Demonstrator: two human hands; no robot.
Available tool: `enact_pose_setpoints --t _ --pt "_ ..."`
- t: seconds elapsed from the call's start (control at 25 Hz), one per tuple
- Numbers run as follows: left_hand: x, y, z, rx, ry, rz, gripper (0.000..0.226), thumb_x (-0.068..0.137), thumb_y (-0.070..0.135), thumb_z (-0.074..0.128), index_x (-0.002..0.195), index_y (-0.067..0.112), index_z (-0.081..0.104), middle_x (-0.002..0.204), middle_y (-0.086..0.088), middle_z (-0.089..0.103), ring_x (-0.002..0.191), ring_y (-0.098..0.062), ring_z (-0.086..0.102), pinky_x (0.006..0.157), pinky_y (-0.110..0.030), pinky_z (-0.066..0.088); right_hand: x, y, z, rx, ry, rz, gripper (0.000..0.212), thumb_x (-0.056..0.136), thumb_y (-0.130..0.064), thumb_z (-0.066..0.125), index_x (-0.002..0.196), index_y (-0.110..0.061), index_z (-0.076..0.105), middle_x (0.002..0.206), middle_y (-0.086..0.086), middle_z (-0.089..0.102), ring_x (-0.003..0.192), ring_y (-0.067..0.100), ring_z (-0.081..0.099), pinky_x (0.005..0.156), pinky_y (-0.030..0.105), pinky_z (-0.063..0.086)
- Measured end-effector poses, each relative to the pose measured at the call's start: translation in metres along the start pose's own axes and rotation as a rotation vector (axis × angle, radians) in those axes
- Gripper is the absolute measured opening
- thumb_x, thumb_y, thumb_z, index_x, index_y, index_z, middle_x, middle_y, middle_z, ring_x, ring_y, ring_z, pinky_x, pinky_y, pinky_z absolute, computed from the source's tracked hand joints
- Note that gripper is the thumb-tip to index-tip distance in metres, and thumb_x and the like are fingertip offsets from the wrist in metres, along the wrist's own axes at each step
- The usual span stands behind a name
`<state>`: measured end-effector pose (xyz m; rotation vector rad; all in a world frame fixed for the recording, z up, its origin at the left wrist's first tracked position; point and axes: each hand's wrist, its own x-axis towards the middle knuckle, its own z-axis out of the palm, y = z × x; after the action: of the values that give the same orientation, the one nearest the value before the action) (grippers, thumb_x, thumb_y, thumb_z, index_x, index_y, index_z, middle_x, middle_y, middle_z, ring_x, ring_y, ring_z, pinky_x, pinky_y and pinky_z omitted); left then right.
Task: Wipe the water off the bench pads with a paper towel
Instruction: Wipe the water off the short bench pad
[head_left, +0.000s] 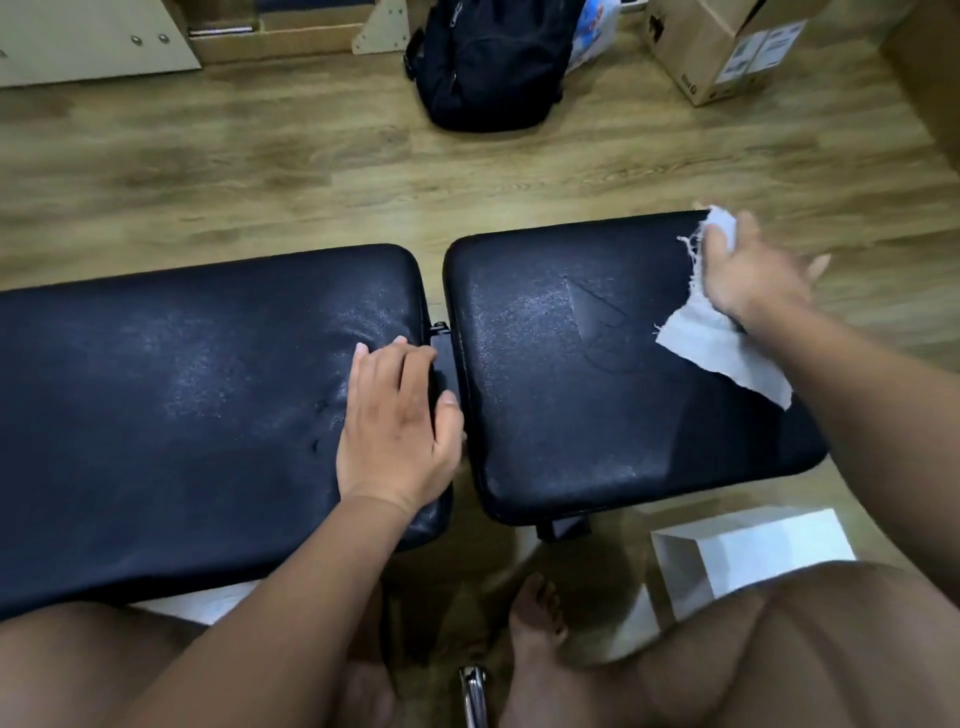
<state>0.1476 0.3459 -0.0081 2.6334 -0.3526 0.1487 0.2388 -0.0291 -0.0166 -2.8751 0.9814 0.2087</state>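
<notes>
Two black bench pads lie side by side with a narrow gap between them. The long left pad (182, 405) and the shorter right pad (561, 395) both glisten with fine water droplets. My left hand (395, 421) rests flat on the left pad's right end, fingers straight, thumb at the gap. My right hand (753, 270) presses a torn white paper towel (722, 348) against the far right corner of the right pad. The towel sticks out beyond my fingers and trails back under my wrist.
A black backpack (488, 62) and a cardboard box (727, 47) stand on the wooden floor beyond the bench. A white box (753, 545) sits on the floor at the near right. My knees and a bare foot (535, 618) are below the pads.
</notes>
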Motion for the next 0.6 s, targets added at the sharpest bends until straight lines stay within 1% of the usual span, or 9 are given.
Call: enact_pose_setpoints --t 0.08,0.12,0.2,0.28,0.32,0.4,0.52,0.56,0.6 --pt "0.001 -0.002 0.000 0.012 0.000 0.002 0.045 0.086 0.031 0.038 0.116 0.003 0.056 0.118 -0.014 0.055 0.125 -0.031 0.044 0.120 -0.048 0.016 -0.019 0.027 0.006 0.150 -0.051 0.076 0.078 0.088 -0.066 0.009 0.141 -0.015 0.034 0.135 0.027 0.050 0.128 0.042 0.044 0.112 0.055 0.022" --pt "0.001 -0.002 0.000 0.016 0.000 0.006 0.046 0.086 0.031 0.038 0.117 0.002 0.056 0.117 -0.015 0.055 0.124 -0.032 0.045 0.120 -0.049 0.016 -0.033 0.038 0.008 0.217 -0.053 0.088 0.079 0.088 -0.066 0.011 0.139 -0.011 0.036 0.132 0.029 0.051 0.124 0.044 0.047 0.107 0.052 0.031" --pt "0.001 -0.001 0.000 0.023 0.013 0.019 0.045 0.087 0.030 0.039 0.117 0.001 0.056 0.116 -0.016 0.055 0.121 -0.033 0.045 0.119 -0.051 0.019 -0.065 0.054 0.011 0.252 -0.024 0.085 0.075 0.091 -0.064 0.013 0.136 -0.008 0.036 0.126 0.031 0.054 0.117 0.046 0.051 0.096 0.049 0.039" --pt "0.000 -0.001 0.000 0.004 0.038 0.034 0.043 0.087 0.028 0.042 0.117 0.000 0.056 0.114 -0.017 0.055 0.117 -0.032 0.043 0.117 -0.053 0.022 -0.099 0.064 0.014 0.247 0.018 0.101 0.067 0.092 -0.061 0.017 0.131 -0.010 0.038 0.123 0.029 0.056 0.112 0.045 0.054 0.091 0.048 0.040" --pt "-0.001 0.000 0.000 -0.017 0.049 0.035 0.042 0.087 0.027 0.043 0.116 0.001 0.056 0.112 -0.016 0.055 0.115 -0.031 0.042 0.116 -0.053 0.023 -0.114 0.068 0.016 0.267 0.048 0.131 0.064 0.093 -0.059 0.019 0.129 -0.010 0.040 0.124 0.028 0.056 0.112 0.044 0.054 0.092 0.048 0.040" --pt "0.001 -0.001 0.001 -0.043 0.051 0.015 0.040 0.088 0.028 0.043 0.117 0.003 0.055 0.112 -0.014 0.054 0.113 -0.030 0.041 0.117 -0.052 0.021 -0.140 0.066 0.021 0.371 0.095 0.280 0.059 0.097 -0.052 0.023 0.132 -0.008 0.041 0.131 0.027 0.051 0.118 0.043 0.050 0.097 0.048 0.037" --pt "0.000 0.001 0.000 -0.089 0.039 -0.018 0.037 0.089 0.027 0.042 0.118 0.007 0.053 0.114 -0.011 0.053 0.115 -0.029 0.039 0.116 -0.050 0.022 -0.170 0.042 0.025 0.666 0.113 0.651 0.057 0.101 -0.039 0.031 0.146 -0.006 0.023 0.147 0.026 0.033 0.132 0.041 0.039 0.108 0.046 0.031" --pt "-0.001 0.002 -0.003 -0.126 0.037 -0.034 0.035 0.090 0.024 0.043 0.119 0.007 0.052 0.116 -0.011 0.053 0.116 -0.029 0.039 0.115 -0.050 0.024 -0.181 0.025 0.025 0.815 0.081 0.710 0.057 0.101 -0.033 0.032 0.149 -0.005 0.018 0.152 0.024 0.027 0.137 0.039 0.034 0.112 0.045 0.029" --pt "-0.002 0.003 -0.006 -0.177 0.036 -0.048 0.033 0.091 0.021 0.044 0.120 0.007 0.052 0.117 -0.011 0.052 0.117 -0.029 0.040 0.113 -0.050 0.027 -0.196 0.004 0.024 0.978 0.022 0.723 0.056 0.102 -0.027 0.031 0.150 -0.004 0.015 0.155 0.022 0.023 0.139 0.037 0.030 0.114 0.046 0.028"
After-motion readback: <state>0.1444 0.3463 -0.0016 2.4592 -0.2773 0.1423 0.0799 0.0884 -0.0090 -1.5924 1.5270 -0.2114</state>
